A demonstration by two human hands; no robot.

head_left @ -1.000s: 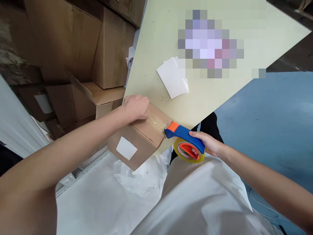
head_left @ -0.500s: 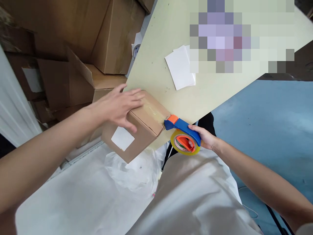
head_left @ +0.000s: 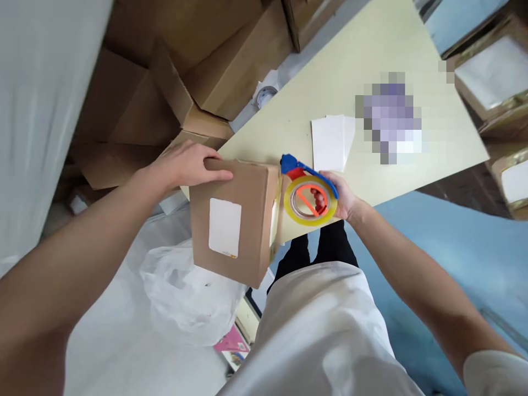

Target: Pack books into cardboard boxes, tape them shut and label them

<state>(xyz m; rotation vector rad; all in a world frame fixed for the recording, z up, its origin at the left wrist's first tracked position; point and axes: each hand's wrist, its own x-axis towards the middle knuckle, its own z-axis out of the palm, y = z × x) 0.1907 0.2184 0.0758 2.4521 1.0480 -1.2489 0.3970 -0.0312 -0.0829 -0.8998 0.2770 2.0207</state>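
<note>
A brown cardboard box [head_left: 253,225] with a white label [head_left: 225,227] on its near face stands at the table's near edge. My left hand [head_left: 192,165] grips its upper left corner, the thumb lying along the top edge and the other fingers partly hidden behind. In my right hand [head_left: 340,195] is a blue and orange tape dispenser [head_left: 303,168] carrying a roll of clear yellowish tape [head_left: 292,212]. The dispenser's head is close to the box's right side; whether it touches the box I cannot tell.
White paper sheets [head_left: 330,143] lie on the pale table [head_left: 284,126], near a blurred purple item [head_left: 390,118]. Open cartons [head_left: 239,60] crowd the left and back. A white plastic bag [head_left: 193,297] sits below the box; stacked boxes [head_left: 495,77] are at right.
My left hand has come down from its spread pose above the box onto its corner. The box has turned and tilted up, and the dispenser has moved up along its right side. The view has shifted.
</note>
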